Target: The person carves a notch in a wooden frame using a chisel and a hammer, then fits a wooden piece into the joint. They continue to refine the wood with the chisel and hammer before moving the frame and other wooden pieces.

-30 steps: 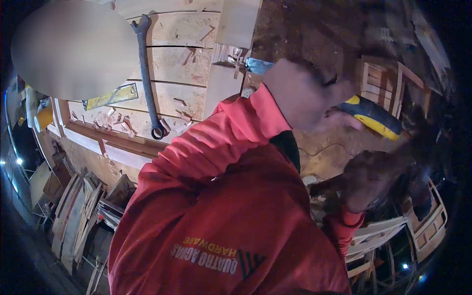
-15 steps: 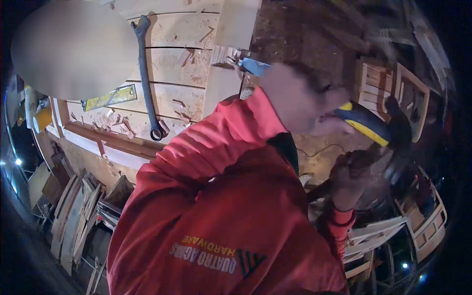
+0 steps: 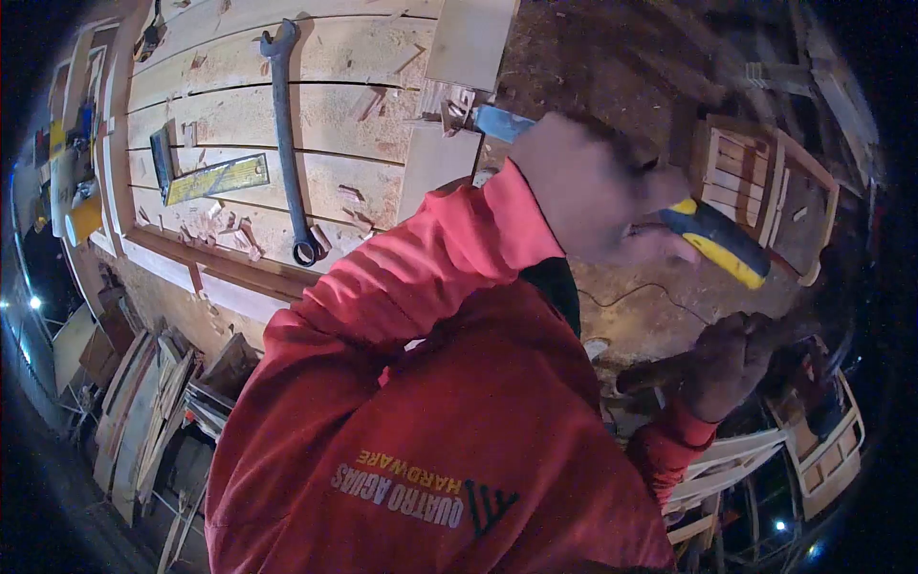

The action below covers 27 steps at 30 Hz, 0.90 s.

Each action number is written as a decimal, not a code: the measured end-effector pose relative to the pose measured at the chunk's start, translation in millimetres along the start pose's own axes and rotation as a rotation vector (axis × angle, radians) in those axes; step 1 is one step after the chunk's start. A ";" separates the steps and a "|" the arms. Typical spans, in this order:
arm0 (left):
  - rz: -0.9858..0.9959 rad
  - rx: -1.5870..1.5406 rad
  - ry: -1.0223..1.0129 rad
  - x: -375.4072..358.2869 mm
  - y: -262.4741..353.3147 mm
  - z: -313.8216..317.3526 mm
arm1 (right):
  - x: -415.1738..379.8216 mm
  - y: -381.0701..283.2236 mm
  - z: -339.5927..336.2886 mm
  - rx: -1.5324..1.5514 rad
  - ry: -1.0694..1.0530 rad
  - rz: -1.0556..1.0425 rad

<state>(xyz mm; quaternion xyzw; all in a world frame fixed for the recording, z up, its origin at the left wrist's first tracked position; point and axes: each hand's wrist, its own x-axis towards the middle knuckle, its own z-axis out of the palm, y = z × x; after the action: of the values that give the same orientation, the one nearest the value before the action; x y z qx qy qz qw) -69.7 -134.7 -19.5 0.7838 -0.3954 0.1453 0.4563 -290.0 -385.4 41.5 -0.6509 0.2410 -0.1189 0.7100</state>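
Observation:
My left hand (image 3: 598, 187) is wrapped around a chisel with a yellow-and-black handle (image 3: 717, 244). Its bluish blade (image 3: 502, 124) points left, the tip at a chipped notch in a pale board (image 3: 440, 158), with wood curls around it. Lower right, my right hand (image 3: 732, 364) is closed on the wooden handle (image 3: 660, 373) of what looks like a hammer. The dark hammer head lies towards the right edge, hard to make out, apart from the chisel's end.
A large combination wrench (image 3: 284, 143) and a try square (image 3: 215, 182) with a yellow blade lie on the slatted wooden surface (image 3: 344, 124) among shavings. Stacked boards (image 3: 129, 421) stand lower left. Wooden frames (image 3: 822, 450) stand at right, and a cable (image 3: 660, 287) crosses the ground.
My right hand has swung right and slightly down, taking the hammer away from the chisel's end. My left hand and the chisel have barely moved. The blurred patch at upper left is gone.

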 end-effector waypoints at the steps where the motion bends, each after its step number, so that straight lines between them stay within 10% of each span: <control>1: -0.018 -0.008 0.002 -0.4 0.1 -1.1 | 4.5 -5.0 -9.2 0.243 -0.041 0.089; 4: -0.053 -0.015 -0.006 -2.0 0.1 -4.4 | 14.5 -17.8 -16.1 0.475 -0.099 0.150; 11: -0.072 0.019 0.029 -0.6 -0.3 -6.6 | -18.3 22.9 65.3 -0.507 0.042 0.013; 16: -0.067 0.012 0.009 -2.6 -4.3 -4.6 | -21.6 23.0 38.1 -0.037 0.235 0.233; 22: -0.101 0.098 -0.061 -0.4 -0.9 -5.2 | -6.0 38.5 49.6 -1.180 -0.093 -0.334; 27: -0.110 0.099 -0.103 -5.6 -4.5 -5.3 | -9.2 20.6 63.7 -0.096 0.241 0.178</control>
<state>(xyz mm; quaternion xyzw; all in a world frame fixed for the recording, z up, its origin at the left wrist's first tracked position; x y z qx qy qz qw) -69.2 -126.4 -22.7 0.8324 -0.3671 0.0986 0.4033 -269.3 -323.2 25.4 -0.6411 0.3867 -0.1209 0.6519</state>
